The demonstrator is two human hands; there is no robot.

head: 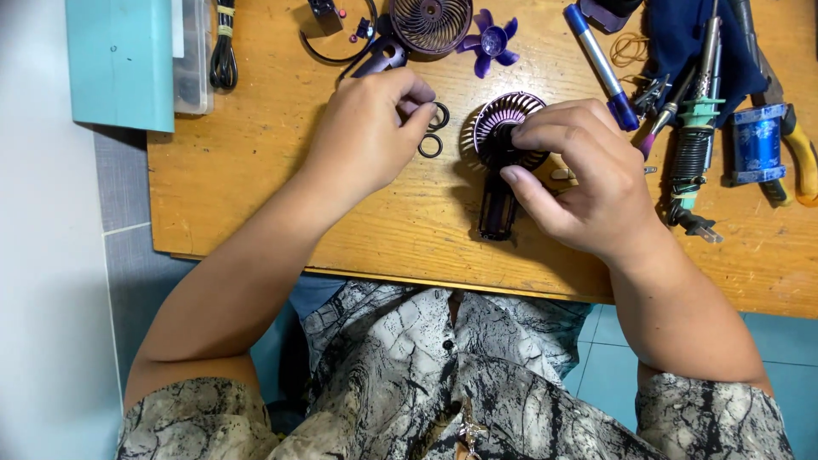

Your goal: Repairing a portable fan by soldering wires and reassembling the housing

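Both hands on purple fan parts, mid-table.
Right hand (579, 175) pinches fan body (503, 162); left hand (371, 128) fingertips grip black ring (440, 115), second ring (430, 146) just below. Bare wood toward near table edge (383, 271).

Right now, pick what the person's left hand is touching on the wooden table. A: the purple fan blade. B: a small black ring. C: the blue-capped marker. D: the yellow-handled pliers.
B: the left hand has its fingertips on a small black ring, with a second ring just below it, while the fan blade, marker and pliers lie untouched farther off.
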